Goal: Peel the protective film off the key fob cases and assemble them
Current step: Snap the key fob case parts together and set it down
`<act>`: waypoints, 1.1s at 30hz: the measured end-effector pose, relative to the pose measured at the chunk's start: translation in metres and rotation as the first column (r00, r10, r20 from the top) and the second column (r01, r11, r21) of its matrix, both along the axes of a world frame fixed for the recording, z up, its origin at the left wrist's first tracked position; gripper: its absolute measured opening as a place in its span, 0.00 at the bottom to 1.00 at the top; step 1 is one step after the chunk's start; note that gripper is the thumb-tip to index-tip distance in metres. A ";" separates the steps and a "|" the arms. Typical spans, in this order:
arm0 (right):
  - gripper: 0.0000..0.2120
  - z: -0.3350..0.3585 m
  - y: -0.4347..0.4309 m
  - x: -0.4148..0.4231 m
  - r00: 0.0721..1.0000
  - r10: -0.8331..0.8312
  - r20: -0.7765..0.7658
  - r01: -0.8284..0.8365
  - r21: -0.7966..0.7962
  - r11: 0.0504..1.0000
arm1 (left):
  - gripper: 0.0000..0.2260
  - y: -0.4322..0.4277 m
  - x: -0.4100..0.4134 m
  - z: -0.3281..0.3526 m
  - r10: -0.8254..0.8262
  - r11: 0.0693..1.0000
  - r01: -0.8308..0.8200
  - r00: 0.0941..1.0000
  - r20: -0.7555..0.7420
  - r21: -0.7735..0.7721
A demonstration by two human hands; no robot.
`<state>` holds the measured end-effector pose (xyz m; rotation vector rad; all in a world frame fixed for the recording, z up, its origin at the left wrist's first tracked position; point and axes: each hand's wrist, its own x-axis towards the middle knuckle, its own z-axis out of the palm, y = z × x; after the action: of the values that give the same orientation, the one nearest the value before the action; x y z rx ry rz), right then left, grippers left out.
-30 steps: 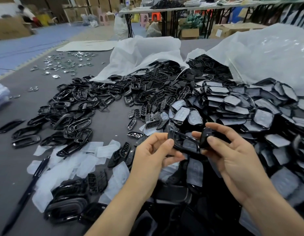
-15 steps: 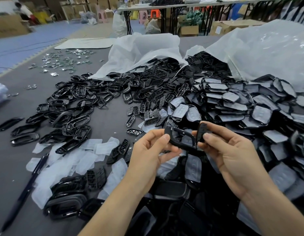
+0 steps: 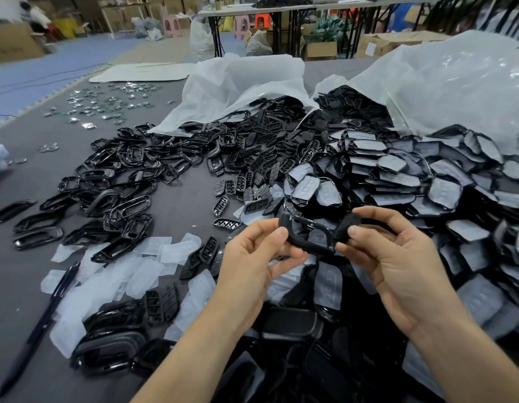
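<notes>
Head: hands (image 3: pixel 249 257) (image 3: pixel 397 257) pinch frame (image 3: pixel 310 247), insert (image 3: pixel 344 225).

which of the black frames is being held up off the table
The frame pinched by the left hand, beside the small black piece in the right hand; all other frames lie on the table.

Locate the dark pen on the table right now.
In the head view, the pen lies diagonally on the grey table at lower left, beside the left edge of the peeled film pieces, well left of the left hand.
</notes>
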<state>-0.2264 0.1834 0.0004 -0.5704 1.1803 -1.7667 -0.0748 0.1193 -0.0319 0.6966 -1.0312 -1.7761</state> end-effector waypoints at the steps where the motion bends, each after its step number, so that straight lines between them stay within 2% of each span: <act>1: 0.09 0.000 0.000 0.000 1.000 -0.011 -0.003 0.011 0.005 1.000 | 0.10 0.000 0.000 0.000 -0.001 1.000 0.001 1.000 -0.004 0.004; 6: 0.09 0.001 0.002 -0.001 0.998 -0.006 -0.069 0.007 0.010 1.000 | 0.09 0.000 0.000 0.001 -0.005 1.000 0.005 1.000 -0.004 0.004; 11: 0.10 -0.001 0.003 0.000 0.961 0.071 -0.269 -0.061 0.047 0.997 | 0.08 0.001 -0.001 0.001 -0.035 0.998 0.037 0.998 0.044 -0.043; 14: 0.13 -0.003 0.002 0.003 0.930 0.155 -0.334 -0.135 0.081 0.987 | 0.07 0.002 -0.001 0.001 -0.034 0.997 0.038 0.997 0.065 -0.061; 16: 0.15 -0.003 0.002 0.003 0.923 0.213 -0.320 -0.191 0.099 0.976 | 0.09 0.003 -0.002 0.001 -0.025 0.997 0.030 0.997 0.068 -0.071; 19: 0.17 -0.002 0.003 0.000 0.936 0.277 -0.218 -0.262 0.094 0.960 | 0.11 0.003 -0.002 0.001 -0.006 0.996 0.012 0.997 0.071 -0.086; 22: 0.05 0.001 0.003 -0.001 0.934 0.311 -0.175 -0.303 0.074 0.950 | 0.09 0.003 -0.003 0.001 0.010 0.995 -0.003 0.997 0.076 -0.096; 23: 0.05 0.001 0.003 0.000 0.936 0.309 -0.169 -0.303 0.065 0.951 | 0.07 0.003 -0.003 0.001 0.019 0.995 -0.010 0.996 0.085 -0.101; 29: 0.10 0.001 0.003 0.001 0.944 0.261 -0.202 -0.254 0.057 0.965 | 0.07 0.006 -0.005 0.002 0.077 0.987 -0.054 0.986 0.148 -0.153; 33: 0.09 -0.002 0.003 0.000 0.925 0.262 -0.274 -0.245 0.095 0.965 | 0.07 0.007 -0.005 0.003 0.080 0.983 -0.046 0.980 0.182 -0.180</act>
<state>-0.2262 0.1859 -0.0012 -0.9238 1.2835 -1.4569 -0.0799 0.1262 -0.0288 0.7892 -1.2617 -1.5649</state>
